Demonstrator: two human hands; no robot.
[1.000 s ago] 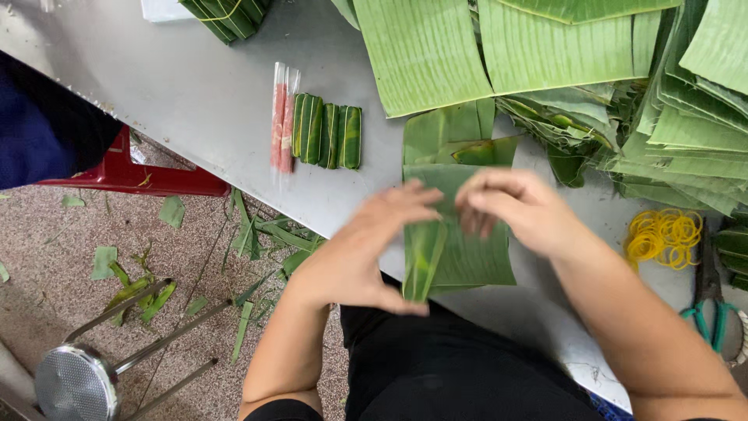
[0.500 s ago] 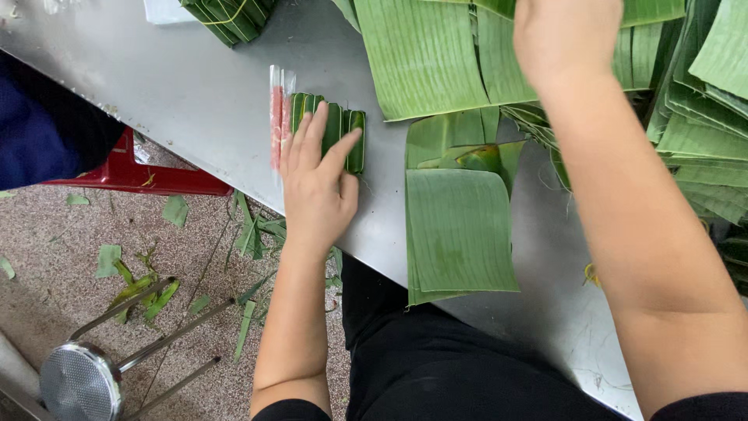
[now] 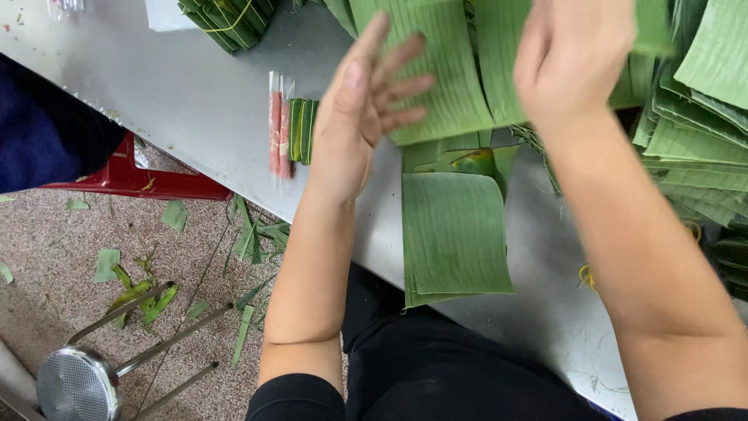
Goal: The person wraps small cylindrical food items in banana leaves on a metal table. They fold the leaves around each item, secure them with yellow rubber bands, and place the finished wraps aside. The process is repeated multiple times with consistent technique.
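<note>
My left hand hangs in the air above the grey metal table, fingers spread and empty, just right of the small green leaf-wrapped rolls. Beside those rolls lies a clear-wrapped pink sausage stick. My right hand reaches up to a large banana leaf piece at the top; whether it grips the leaf is unclear. A flat stack of cut banana leaf lies on the table in front of me.
Piles of cut banana leaves fill the right side. A tied leaf bundle sits at the top left. A red stool, a metal stool and leaf scraps are on the floor. Another person's dark sleeve shows at left.
The rolled leaf that both hands worked on has been set beside the other rolls. My left hand then lifted off them to the right. My right hand reached up to the leaf pile.
</note>
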